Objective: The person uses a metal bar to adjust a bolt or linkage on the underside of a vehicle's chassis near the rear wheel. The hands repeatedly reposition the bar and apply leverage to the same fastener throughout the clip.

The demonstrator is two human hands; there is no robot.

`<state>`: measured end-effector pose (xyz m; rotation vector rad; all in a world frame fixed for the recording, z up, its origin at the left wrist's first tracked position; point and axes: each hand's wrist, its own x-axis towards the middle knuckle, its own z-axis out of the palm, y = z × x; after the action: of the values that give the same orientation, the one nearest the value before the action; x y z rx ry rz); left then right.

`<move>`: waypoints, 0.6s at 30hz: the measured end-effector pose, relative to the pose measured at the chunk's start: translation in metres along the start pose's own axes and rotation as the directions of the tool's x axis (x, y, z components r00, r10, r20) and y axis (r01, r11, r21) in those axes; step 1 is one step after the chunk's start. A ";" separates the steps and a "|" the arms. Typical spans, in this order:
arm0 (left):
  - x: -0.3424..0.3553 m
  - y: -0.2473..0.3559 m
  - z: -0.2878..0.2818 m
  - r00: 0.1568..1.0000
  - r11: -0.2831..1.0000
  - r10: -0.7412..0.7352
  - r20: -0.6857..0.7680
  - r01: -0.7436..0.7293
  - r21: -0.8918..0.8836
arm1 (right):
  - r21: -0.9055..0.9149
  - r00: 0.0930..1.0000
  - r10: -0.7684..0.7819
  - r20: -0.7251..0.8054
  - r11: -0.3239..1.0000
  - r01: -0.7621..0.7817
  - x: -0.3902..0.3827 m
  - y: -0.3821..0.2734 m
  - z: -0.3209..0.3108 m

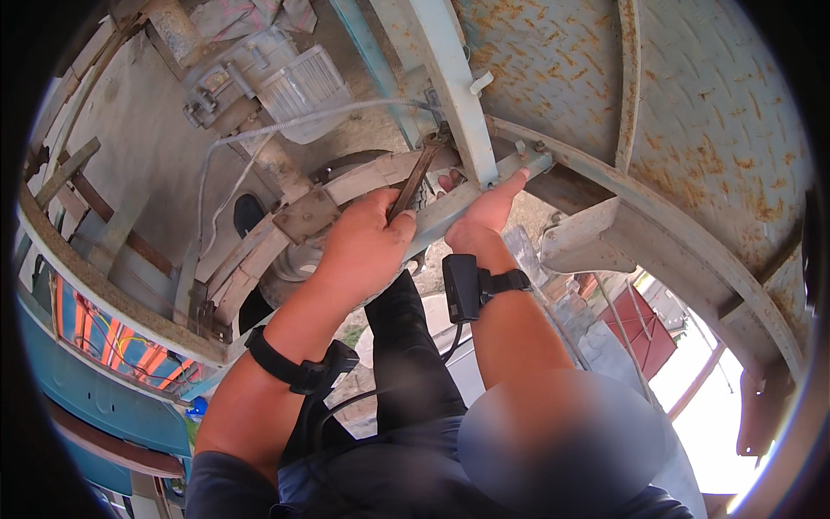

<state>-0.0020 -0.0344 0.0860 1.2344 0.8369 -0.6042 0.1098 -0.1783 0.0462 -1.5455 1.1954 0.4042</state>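
Observation:
My left hand (370,238) is closed around the lower end of a rusty wrench (415,177). The wrench slants up and to the right, its far end at a dark bolt (438,137) beside the pale blue upright steel post (458,95). Under that post runs a pale blue steel crossbar (445,212). My right hand (486,214) grips the crossbar from the near side, thumb along its end. Fingertips show at the crossbar's far side, left of the post. Whether the wrench's jaw sits fully on the bolt cannot be made out.
Rusty tread plate (692,130) with a curved steel rim rises at the right. A metal gearbox-like unit (294,86) lies beyond the frame at the upper left. A thin grey conduit (303,112) crosses toward the post. Curved frame rails (112,277) bend around the left.

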 end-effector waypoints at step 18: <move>-0.008 0.020 0.026 1.000 0.999 0.003 0.006 -0.004 0.040 | -0.006 0.994 -0.103 -0.023 0.995 0.103 -0.017 -0.006 0.007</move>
<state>0.0149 -0.0555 0.1064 1.2701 0.8213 -0.6242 0.1103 -0.1645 0.0599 -1.6123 1.1281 0.3220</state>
